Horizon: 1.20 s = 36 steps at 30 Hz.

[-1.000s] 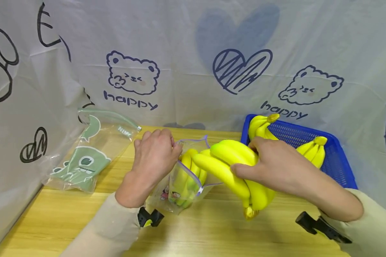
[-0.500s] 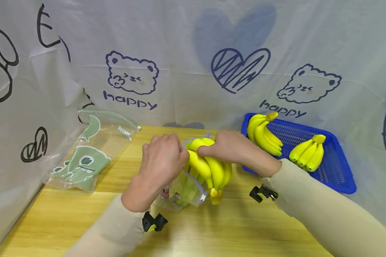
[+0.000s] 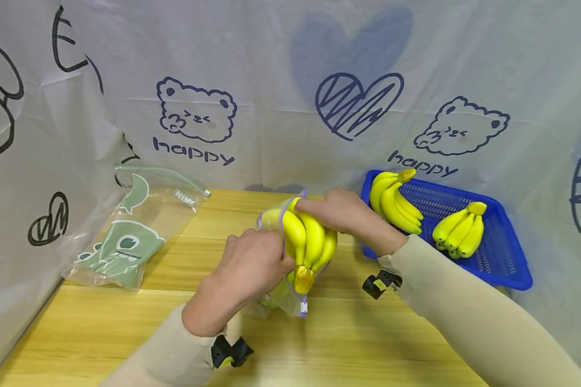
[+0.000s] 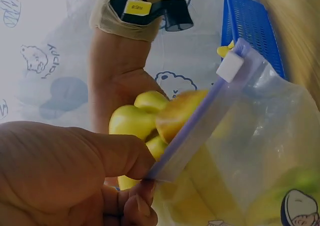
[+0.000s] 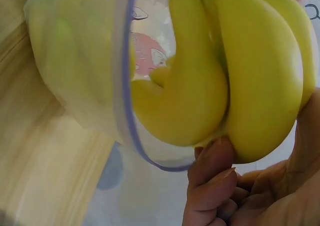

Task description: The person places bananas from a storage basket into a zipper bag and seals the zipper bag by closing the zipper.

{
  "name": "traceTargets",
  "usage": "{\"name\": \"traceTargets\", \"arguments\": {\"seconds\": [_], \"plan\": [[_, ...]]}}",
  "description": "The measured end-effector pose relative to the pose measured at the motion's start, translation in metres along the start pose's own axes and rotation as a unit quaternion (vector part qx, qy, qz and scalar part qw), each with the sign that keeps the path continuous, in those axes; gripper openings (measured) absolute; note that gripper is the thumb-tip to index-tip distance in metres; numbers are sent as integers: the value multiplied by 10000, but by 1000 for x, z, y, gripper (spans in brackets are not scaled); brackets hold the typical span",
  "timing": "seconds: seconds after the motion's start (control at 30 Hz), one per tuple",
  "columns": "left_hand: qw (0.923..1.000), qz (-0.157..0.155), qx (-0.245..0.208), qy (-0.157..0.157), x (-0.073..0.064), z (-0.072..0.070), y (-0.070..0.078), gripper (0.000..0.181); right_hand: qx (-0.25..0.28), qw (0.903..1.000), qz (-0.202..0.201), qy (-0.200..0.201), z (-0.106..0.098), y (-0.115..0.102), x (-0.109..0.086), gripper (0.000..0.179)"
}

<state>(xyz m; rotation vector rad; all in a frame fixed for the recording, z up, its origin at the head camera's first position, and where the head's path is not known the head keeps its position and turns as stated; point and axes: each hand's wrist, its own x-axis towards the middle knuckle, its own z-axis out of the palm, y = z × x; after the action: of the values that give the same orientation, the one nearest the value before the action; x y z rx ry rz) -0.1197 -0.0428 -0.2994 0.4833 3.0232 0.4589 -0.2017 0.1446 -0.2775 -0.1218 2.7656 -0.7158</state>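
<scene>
A clear zip bag (image 3: pixel 284 302) with a purple rim and white slider (image 4: pixel 230 66) stands mid-table, its mouth facing right. My left hand (image 3: pixel 247 269) pinches the rim between thumb and fingers. In my right hand (image 3: pixel 336 210) is a bunch of yellow bananas (image 3: pixel 314 239), partly within the bag's mouth, its stem end (image 3: pixel 304 280) toward me. The right wrist view shows thumb and fingers gripping these bananas (image 5: pixel 262 80) beside the purple rim (image 5: pixel 127 85). More bananas show blurred through the bag's plastic (image 5: pixel 65 60); the bunch in hand partly hides them.
At the back right, a blue basket (image 3: pixel 505 242) holds two banana bunches, one on its left (image 3: pixel 397 204) and one in the middle (image 3: pixel 460 231). A second zip bag (image 3: pixel 135 236) with a green dinosaur print lies at the left. A printed white curtain (image 3: pixel 271 80) hangs behind the table.
My right hand has carried the banana bunch leftward from near the basket into the bag's mouth. The left hand has moved slightly right and nearer, pulling the rim around the bananas.
</scene>
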Motion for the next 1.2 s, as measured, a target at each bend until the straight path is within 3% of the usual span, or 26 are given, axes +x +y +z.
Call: {"name": "traceTargets", "arguments": {"seconds": [0.17,0.3,0.4,0.5,0.6,0.77,0.87,1.0,1.1,1.2], "plan": [[9991,-62,-411,-131,2,-1,-2,34,41,9990,137,415,18,-4,0,50],[9968,-272,-739,117,4,-1,-6,35,-219,9975,-237,630,40,-11,-7,53],[9959,-598,-539,406,9,-3,-17,35,-41,9962,-781,391,50,-18,-13,55],[9942,-963,-265,400,12,-5,-31,35,103,9926,-1207,-9,55,-20,-16,45],[9922,-1171,-234,349,13,-8,-41,34,-76,9921,-1255,14,56,-14,-16,34],[9916,-1216,-286,331,11,-11,-48,30,-799,9926,-464,787,52,13,-12,39],[9913,-1262,-228,312,11,-12,-50,29,-900,9943,-204,526,52,30,-9,41],[9913,-1216,-201,468,14,-14,-49,28,-341,9978,-562,67,50,38,-6,31],[9907,-1071,-323,768,16,-18,-45,26,-96,9938,-1015,435,40,28,-5,27],[9889,-894,-519,1070,16,-26,-39,24,-179,9857,-1460,824,24,12,-3,30]]}}
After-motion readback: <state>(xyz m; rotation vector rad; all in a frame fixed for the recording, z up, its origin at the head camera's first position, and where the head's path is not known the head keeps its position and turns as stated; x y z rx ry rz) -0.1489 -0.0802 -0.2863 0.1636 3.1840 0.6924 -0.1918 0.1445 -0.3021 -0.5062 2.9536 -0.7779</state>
